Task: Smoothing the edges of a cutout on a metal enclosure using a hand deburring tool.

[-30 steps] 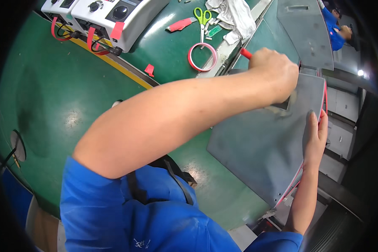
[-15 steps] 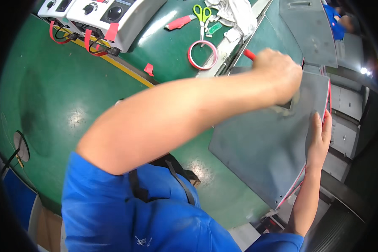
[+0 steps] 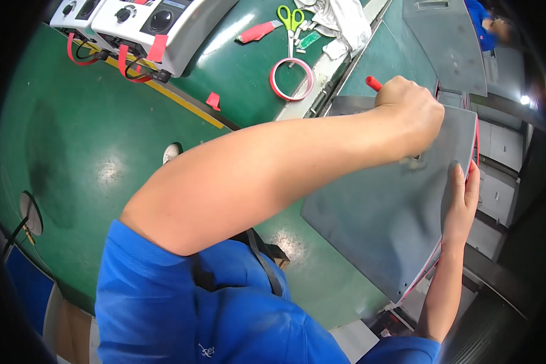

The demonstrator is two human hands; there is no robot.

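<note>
Slanting from upper left to lower right, the grey metal panel [image 3: 382, 212] lies right of the body. The left hand [image 3: 415, 112], reaching across, is fisted round a red-handled tool [image 3: 374, 83] at the panel's top; the right hand [image 3: 462, 203] lies flat, fingers together, against its red-trimmed right edge.

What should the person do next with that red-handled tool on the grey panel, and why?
Probably keep the right hand flat on the grey panel and press the red-handled tool straight down. The left hand has its grip closed around the tool above a small slot in the panel, which is held tilted and could slip.
</note>
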